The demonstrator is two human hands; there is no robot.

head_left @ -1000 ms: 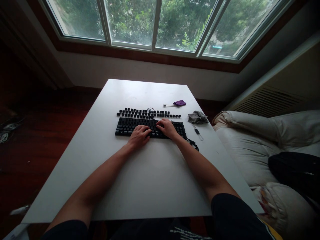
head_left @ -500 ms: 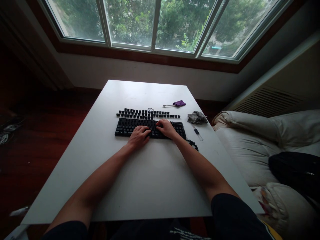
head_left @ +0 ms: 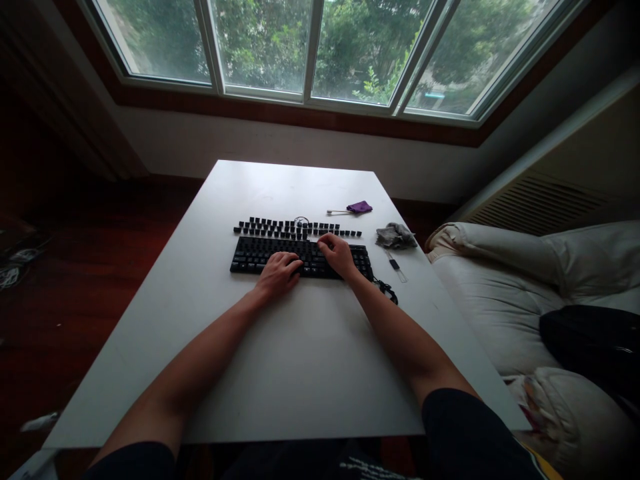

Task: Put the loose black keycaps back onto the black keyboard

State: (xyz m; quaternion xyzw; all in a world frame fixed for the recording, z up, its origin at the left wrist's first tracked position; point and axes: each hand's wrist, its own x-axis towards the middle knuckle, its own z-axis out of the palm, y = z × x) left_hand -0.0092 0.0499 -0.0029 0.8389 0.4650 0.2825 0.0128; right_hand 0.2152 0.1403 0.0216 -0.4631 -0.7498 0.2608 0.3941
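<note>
Left hand loosely curled on oblong plastic keyboard, right hand pinched, contents unclear

Honestly, I'm not managing to read anything here. There's white lettering running across the dark shirt at the bottom edge, but it's blurring too much to make out. Any legends on the black keyboard and the loose keycaps are coming out way too small and dark.

The white table bears a keyboard, rows of keycaps just beyond, a cable at its right, a stick touching a purple cloth, a grey rag and a wire tool.
</note>
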